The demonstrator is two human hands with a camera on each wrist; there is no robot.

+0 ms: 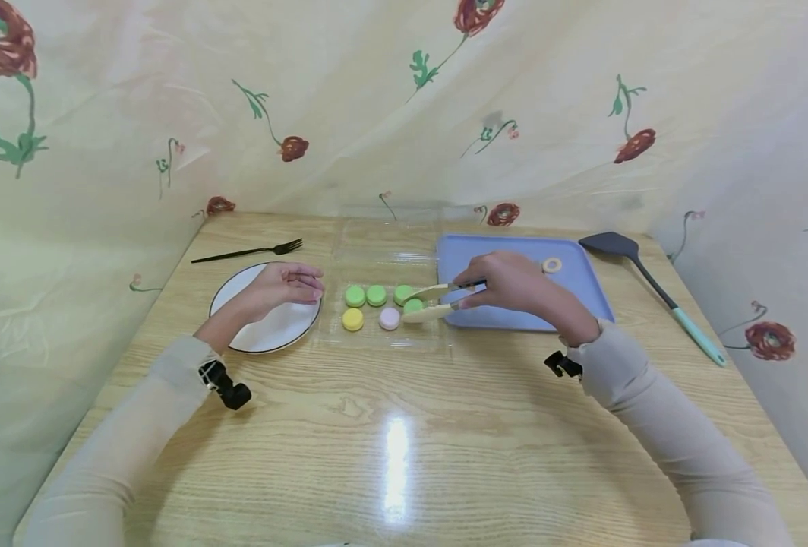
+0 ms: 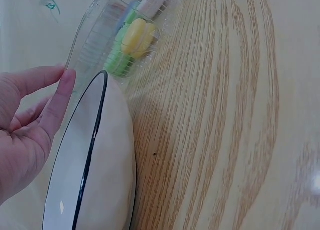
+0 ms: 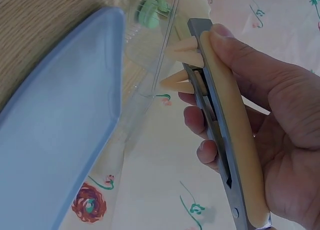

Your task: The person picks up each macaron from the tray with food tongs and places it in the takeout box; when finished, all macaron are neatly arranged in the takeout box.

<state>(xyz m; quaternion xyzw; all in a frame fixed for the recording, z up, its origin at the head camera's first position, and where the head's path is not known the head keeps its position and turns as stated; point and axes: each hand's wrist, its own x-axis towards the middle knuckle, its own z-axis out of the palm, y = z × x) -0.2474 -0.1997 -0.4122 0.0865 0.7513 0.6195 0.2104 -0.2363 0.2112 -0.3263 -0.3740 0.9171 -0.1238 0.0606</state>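
A clear plastic box [image 1: 329,334] with its lid raised holds several green macarons [image 1: 377,295], a yellow macaron [image 1: 352,320] and a pale pink macaron [image 1: 389,318]. My left hand [image 1: 277,292] reaches over the white dark-rimmed plate [image 1: 267,338], thumb and finger pinching the box's left edge. My right hand [image 1: 513,285] grips tongs [image 3: 232,125] with grey arms and cream handle sides. Their cream tips [image 1: 426,312] point left, one on each side of a green macaron [image 1: 414,305] at the box's right end.
Behind the plate lies a black fork [image 1: 254,251]. A blue tray [image 1: 523,323] sits right of the box, with a ring-shaped piece [image 1: 552,265] on it. Farther right rests a spatula [image 1: 657,285] with a black head and mint handle. Floral cloth [image 1: 390,114] hangs behind the table.
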